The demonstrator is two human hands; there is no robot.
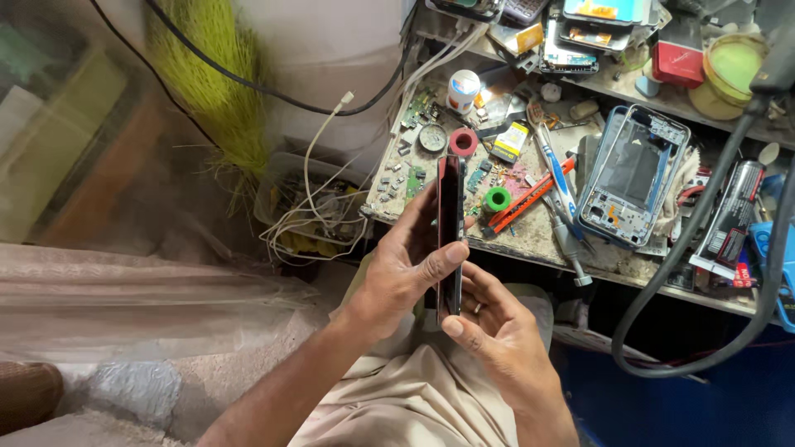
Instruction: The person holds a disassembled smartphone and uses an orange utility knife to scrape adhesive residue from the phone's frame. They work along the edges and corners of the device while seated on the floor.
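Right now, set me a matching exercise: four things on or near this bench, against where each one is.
Things:
1. dark phone
2. phone frame
3. green tape roll
4. broom

Places:
A. leaning at the wall, left of the bench
B. edge-up between both hands
C. flat on the bench, right side
D. on the bench beside the orange tool

Pairs: 1-B, 2-C, 3-D, 4-A

Bare forearms, no sleeves; ring (476,308) on right hand (497,327); beige trousers (414,397).
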